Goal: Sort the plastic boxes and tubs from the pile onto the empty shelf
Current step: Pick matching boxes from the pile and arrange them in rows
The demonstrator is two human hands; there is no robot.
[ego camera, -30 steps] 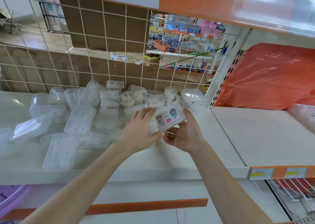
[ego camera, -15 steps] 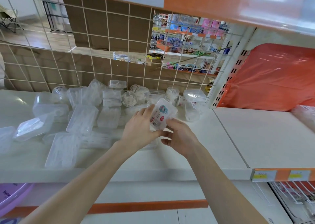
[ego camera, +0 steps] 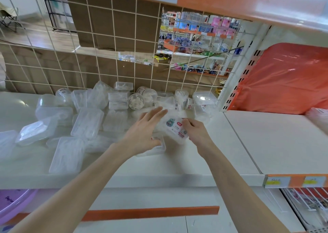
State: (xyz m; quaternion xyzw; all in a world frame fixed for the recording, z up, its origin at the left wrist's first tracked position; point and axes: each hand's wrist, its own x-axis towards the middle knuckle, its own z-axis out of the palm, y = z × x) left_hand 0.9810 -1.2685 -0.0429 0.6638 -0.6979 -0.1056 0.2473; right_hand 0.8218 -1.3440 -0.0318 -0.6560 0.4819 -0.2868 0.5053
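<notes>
A pile of clear plastic boxes and tubs covers the left and back of the white shelf. My right hand grips a small clear box with a colourful label, held low over the shelf's middle. My left hand hovers just left of that box with its fingers stretched out straight, over another clear box lying on the shelf. Round tubs stand at the back by the wire grid.
A wire grid backs the shelf. To the right a second white shelf lies bare in front, with orange plastic-wrapped goods behind. An orange-edged shelf hangs overhead. A purple basin sits lower left.
Both hands held the labelled box a second ago. My left hand has let go and spread its fingers; my right hand has turned the box label-up and lowered it toward the shelf.
</notes>
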